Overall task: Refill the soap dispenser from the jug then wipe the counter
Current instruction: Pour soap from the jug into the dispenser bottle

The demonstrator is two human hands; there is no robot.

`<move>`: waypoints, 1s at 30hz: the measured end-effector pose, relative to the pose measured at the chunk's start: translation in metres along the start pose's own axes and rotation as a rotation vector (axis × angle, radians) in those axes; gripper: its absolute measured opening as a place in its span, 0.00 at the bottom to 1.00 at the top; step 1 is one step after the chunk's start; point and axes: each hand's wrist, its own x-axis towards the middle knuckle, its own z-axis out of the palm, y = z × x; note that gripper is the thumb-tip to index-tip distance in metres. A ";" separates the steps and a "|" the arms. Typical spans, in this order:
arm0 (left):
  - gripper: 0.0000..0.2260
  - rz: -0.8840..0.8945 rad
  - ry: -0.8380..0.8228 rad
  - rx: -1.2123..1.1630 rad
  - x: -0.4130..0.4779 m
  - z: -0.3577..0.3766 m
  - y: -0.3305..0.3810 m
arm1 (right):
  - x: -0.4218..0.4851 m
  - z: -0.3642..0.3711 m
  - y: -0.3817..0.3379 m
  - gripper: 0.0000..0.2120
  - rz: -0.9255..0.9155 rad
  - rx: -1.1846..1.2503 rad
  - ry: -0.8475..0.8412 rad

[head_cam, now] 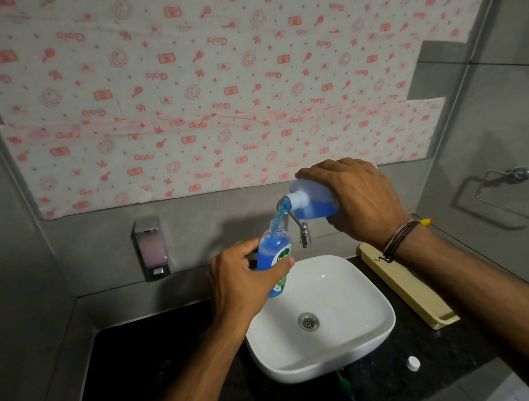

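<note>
Looks down on a white basin (381, 306) set on a dark counter (163, 362). Shows a pour in progress.

Up and to the right: jug (315, 202) gripped from above by right hand (359, 198), fingers wrapped over its body, thumb underneath. Laid almost flat, long axis near level, neck pointing left.

Below and left of that neck: bottle (272, 249) clasped round its middle by left hand (243, 279), fingers curled behind, thumb across the label. Leaned back, open mouth tilted up and right toward the jug.

Joined by a short blue stream (283, 214) running from jug neck into bottle mouth, just in front of the tap (304, 233). Both held in the air over the basin's back-left corner, clear of the counter.

Looks filled with blue to about the shoulder, so probably close to the moment for tipping the jug neck back up: a turn of the right wrist, with the left holding the mouth under the last drips.

Small white cap (413, 363) lying on the counter at front right, well apart from both hands, nearer the right. Wiping not yet begun.
</note>
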 end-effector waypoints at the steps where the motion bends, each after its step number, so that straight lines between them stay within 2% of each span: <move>1: 0.23 0.003 -0.001 -0.003 0.000 0.000 0.000 | 0.000 0.000 0.000 0.33 0.000 -0.001 0.004; 7: 0.29 0.006 -0.008 -0.009 0.000 0.000 -0.003 | -0.001 0.005 0.000 0.34 0.007 0.009 0.001; 14: 0.23 -0.008 -0.011 0.009 0.003 0.001 -0.008 | -0.013 0.015 -0.006 0.40 0.093 0.088 -0.050; 19: 0.19 -0.013 -0.039 0.011 -0.005 0.004 -0.016 | -0.045 0.040 -0.002 0.37 0.356 0.406 -0.001; 23: 0.21 -0.029 -0.048 0.008 -0.020 0.007 -0.028 | -0.101 0.078 0.011 0.37 0.593 0.647 0.045; 30: 0.20 -0.021 -0.084 -0.033 -0.046 0.025 -0.045 | -0.241 0.161 0.029 0.35 1.022 0.687 0.098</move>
